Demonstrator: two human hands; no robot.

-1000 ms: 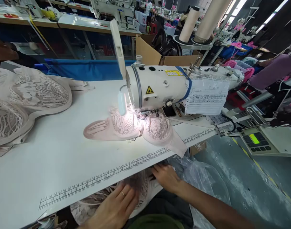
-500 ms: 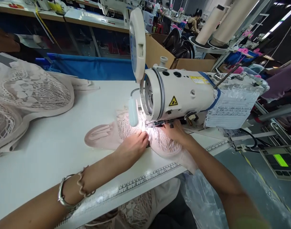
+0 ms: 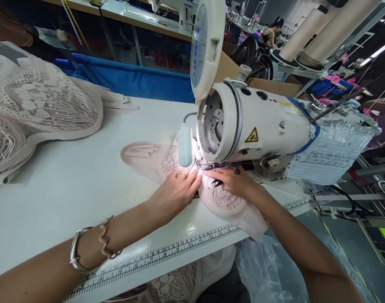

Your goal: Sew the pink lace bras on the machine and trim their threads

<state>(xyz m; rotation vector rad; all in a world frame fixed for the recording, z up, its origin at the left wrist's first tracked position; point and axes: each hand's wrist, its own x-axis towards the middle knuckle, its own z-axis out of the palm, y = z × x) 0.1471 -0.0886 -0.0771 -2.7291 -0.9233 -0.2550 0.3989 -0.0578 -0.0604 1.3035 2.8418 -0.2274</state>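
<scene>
A pale pink lace bra [image 3: 217, 198] lies under the sewing machine [image 3: 258, 130] head, lit bright at the needle. The left hand [image 3: 175, 191] and right hand [image 3: 232, 181] press flat on it, fingers together, meeting near the needle. The white table [image 3: 69, 202] carries a printed ruler [image 3: 167, 252] along its near edge; more lace pieces [image 3: 38, 109] lie far left, with workstations behind.

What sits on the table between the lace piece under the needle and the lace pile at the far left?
In the head view, only bare white table lies between the lace piece and the lace pile.
</scene>
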